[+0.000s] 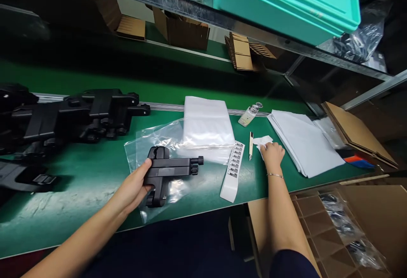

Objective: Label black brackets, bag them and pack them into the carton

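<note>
Left hand point(135, 186) holds a black device point(168, 167); right hand point(272, 155) touches white cloth point(261, 141).

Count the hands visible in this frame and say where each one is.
2: the left hand holds a black device; the right hand is on a crumpled white wipe.

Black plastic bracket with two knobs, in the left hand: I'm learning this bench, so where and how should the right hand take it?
Probably the straight bar of the black plastic bracket, from the right, closing just behind its two round knobs: the left hand holds the opposite end, while the bar's flat-sided length is exposed.
</note>
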